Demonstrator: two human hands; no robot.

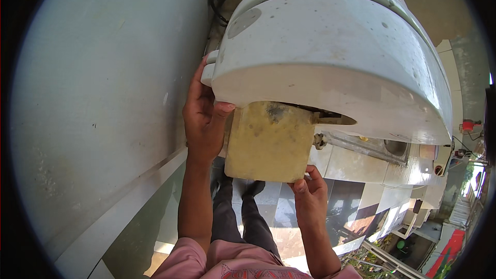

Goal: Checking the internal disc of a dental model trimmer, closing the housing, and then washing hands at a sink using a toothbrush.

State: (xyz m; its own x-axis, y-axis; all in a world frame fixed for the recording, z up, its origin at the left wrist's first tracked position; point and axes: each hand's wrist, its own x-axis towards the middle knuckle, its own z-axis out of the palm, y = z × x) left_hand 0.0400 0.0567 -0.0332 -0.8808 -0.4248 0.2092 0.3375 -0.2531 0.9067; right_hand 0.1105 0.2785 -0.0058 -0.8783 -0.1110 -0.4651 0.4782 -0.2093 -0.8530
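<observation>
A large white rounded appliance housing fills the upper middle, speckled with small marks. My left hand grips its left side by a small white fitting, thumb at the lower edge beside the yellowish panel. That square, stained panel hangs below an opening in the housing's underside. My right hand pinches the panel at its lower right corner. Just right of the panel is a small grimy metal fitting, too small to make out clearly.
A pale wall runs along the left, with black cables beside the housing. A steel sink in a tiled counter lies below the housing to the right. My legs stand on a checkered tile floor. Railings and plants show at lower right.
</observation>
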